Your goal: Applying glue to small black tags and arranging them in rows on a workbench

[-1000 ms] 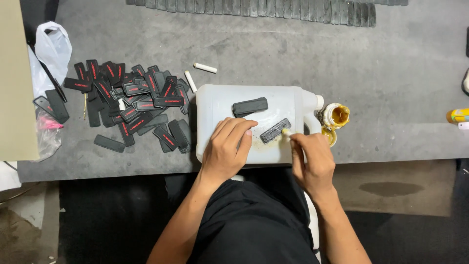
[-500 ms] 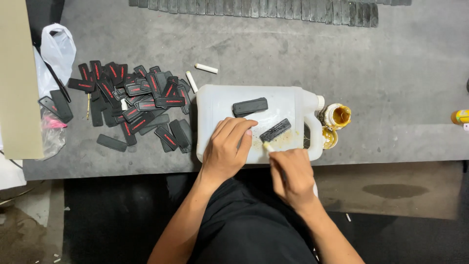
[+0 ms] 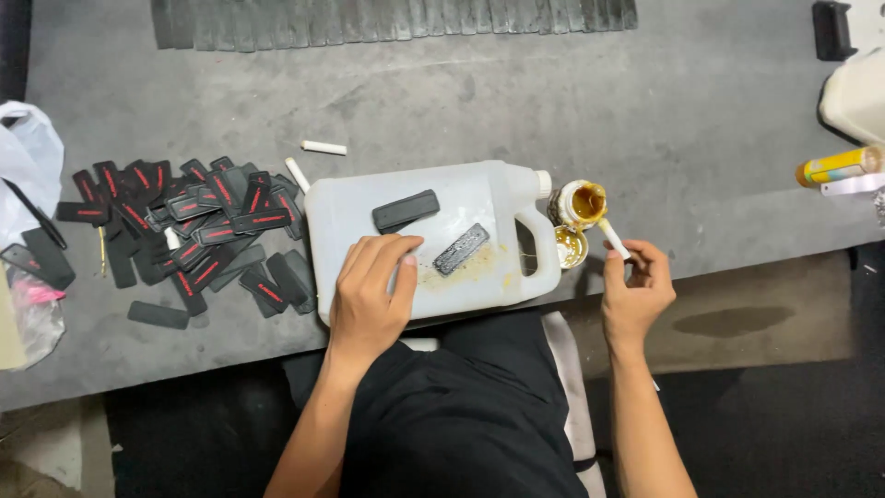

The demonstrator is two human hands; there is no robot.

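Head view, looking down. I take the white plastic jug (image 3: 461,217), lying flat on its side on the grey surface (image 3: 553,101), as landmark. My left hand (image 3: 369,290) rests palm-down on the jug's near left part, fingers (image 3: 392,254) extended and loosely spread, gripping nothing. Just right of those fingers, on the jug's flat side, lies a dark rectangular piece (image 3: 461,249) on a yellowish smear; a second black piece (image 3: 406,210) lies farther up the jug, apart from it. My right hand (image 3: 636,290) is off the jug's handle end, fingers closed on a white stick (image 3: 613,238) whose far end reaches an open tin of amber glue (image 3: 585,201); the tin's lid (image 3: 572,247) sits just beside it, between the jug's handle and the stick. Left of the jug spreads a heap of black tags with red stripes (image 3: 184,226), with two loose white sticks (image 3: 323,148) between heap and jug. Further left, a white plastic bag (image 3: 28,157). Beyond the jug, a row of dark strips (image 3: 396,18). Far right, a yellow tube (image 3: 839,166).
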